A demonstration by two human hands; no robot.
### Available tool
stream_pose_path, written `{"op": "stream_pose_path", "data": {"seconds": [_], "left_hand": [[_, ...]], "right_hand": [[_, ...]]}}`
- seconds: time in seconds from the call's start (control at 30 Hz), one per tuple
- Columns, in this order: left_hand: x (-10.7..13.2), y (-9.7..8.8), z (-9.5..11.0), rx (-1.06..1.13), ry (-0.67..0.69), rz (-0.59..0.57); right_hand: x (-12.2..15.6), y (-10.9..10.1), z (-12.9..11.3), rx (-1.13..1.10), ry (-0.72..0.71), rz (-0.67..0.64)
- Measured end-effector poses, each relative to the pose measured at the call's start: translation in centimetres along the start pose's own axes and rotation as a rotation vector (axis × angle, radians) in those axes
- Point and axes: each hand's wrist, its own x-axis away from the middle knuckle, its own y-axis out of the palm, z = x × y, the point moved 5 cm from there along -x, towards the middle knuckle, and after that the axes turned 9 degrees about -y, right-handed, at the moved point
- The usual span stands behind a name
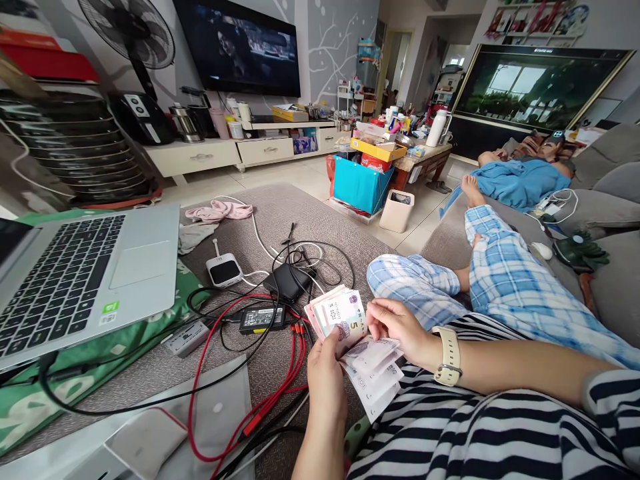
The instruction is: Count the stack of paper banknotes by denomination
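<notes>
A fan of banknotes, the front one marked with a 5, stands upright in my left hand, with the thumb pressed across its lower part. Several more banknotes hang folded down on the near side of that hand. My right hand, with a cream watch on its wrist, is closed in a pinch at the right edge of the notes. Its fingertips partly hide what they grip. Both hands are above my lap and the grey sofa seat.
An open laptop lies on a green cloth at the left. Black chargers, red cables and a small white device spread over the sofa. Another person under a blue cover lies at the right. Beyond is a loaded table.
</notes>
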Motion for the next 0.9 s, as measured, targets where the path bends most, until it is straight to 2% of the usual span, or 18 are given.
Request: {"op": "stream_pose_path", "data": {"seconds": [0.13, 0.27, 0.43, 0.6, 0.9], "left_hand": [[0.3, 0.2, 0.1, 0.018, 0.001, 0.005], [-0.3, -0.3, -0.1, 0.001, 0.011, 0.014], [-0.9, -0.8, -0.5, -0.012, 0.003, -0.002], [-0.5, -0.4, -0.4, -0.027, 0.011, 0.012], [-0.2, -0.2, 0.0, 0.010, 0.013, 0.043]], "right_hand": [[-0.2, -0.5, 0.6, 0.077, 0.018, 0.053], [-0.3, -1.0, 1.1, 0.092, 0.012, 0.122], [-0.4, -1.2, 1.7, 0.081, 0.029, 0.120], [-0.4, -1.3, 1.9, 0.132, 0.018, 0.118], [-0.1, -0.5, 0.9, 0.004, 0.019, 0.094]]}}
